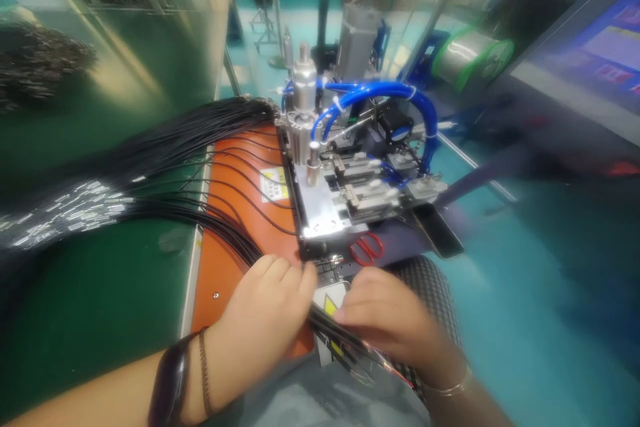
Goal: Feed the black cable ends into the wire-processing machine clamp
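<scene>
A thick bunch of black cables (233, 232) runs from the left across the orange surface. My left hand (280, 293) is wrapped round this bunch near the front edge. Beyond that fist the cables slant down to the right, and their stripped ends show thin coloured wires (393, 367). My right hand (383, 310) is closed with its fingertips against the bunch; whether it pinches a single cable is hidden. Just past both hands stands a metal machine (320, 207) with blue air tubes (385, 90). Red-handled scissors (367, 250) lie at its front edge.
More black cables (200, 130) spread over a green surface (125, 320) at left, with shiny ends (75, 213). A green-rimmed wire spool (473, 57) stands behind at right, near a screen (600, 47). A black textured round form (433, 293) is beside my right hand.
</scene>
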The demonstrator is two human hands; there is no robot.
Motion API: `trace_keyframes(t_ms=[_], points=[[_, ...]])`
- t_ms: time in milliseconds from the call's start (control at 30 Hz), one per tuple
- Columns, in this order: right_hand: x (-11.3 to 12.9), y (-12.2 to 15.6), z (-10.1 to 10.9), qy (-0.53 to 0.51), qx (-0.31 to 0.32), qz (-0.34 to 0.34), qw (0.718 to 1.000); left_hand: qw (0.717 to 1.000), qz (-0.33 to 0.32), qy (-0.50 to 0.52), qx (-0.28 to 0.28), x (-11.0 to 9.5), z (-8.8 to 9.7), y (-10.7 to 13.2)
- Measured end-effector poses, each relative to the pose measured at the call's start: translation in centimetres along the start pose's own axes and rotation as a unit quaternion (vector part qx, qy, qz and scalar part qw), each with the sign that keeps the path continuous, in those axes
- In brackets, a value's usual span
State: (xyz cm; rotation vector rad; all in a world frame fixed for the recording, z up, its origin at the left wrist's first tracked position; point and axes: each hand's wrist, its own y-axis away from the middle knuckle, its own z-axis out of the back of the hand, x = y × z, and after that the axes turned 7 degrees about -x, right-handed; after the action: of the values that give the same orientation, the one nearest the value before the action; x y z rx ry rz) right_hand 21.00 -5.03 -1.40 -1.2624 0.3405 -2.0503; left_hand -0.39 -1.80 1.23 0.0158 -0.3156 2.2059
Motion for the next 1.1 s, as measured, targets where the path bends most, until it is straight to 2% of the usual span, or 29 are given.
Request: trace_keyframes(t_ms=[100, 200, 300, 433, 600, 767, 867, 1000, 1100], points=[[-0.1, -0.1, -0.2, 0.038, 0.010, 0.001, 0.999, 1.000, -0.009, 0.005, -0.006, 0.6, -0.3, -0.1], [-0.4, -0.1, -0.6, 0.079, 0.024, 0.004, 0.997, 1.000, 0.012, 0.024, -0.007, 1.2, -0.4, -0.4], [-1.1, 0.0, -1.1, 0.091, -0.010, 0.003, 0.996, 0.998, 0.037, 0.053, -0.013, 1.6, -0.2, -0.6], [-1.5, 0.1, -1.3, 0.071, -0.036, 0.005, 0.997, 0.997, 0.025, 0.075, -0.012, 1.3, 1.4, -0.3], [-1.1, -0.2, -1.1, 0.092, 0.001, -0.005, 0.996, 0.997, 0.023, 0.059, 0.042, 0.9, 3.6, 0.1], [-0.7, -0.4, -0.9, 0.104, 0.044, -0.017, 0.993, 0.994, -0.015, 0.016, 0.103, 0.9, 3.6, -0.2], [-0.8, -0.3, -0.5, 0.080, 0.015, -0.026, 0.996, 0.995, -0.022, 0.015, 0.092, 1.0, 4.0, -0.1], [-0.5, -0.2, 0.5, 0.020, -0.058, -0.071, 0.996, 0.996, -0.056, -0.007, 0.067, 1.2, 5.8, 0.8], [1.1, -0.4, 1.4, -0.048, -0.129, -0.108, 0.985, 0.993, -0.069, 0.009, 0.095, 1.5, 6.0, 1.3]])
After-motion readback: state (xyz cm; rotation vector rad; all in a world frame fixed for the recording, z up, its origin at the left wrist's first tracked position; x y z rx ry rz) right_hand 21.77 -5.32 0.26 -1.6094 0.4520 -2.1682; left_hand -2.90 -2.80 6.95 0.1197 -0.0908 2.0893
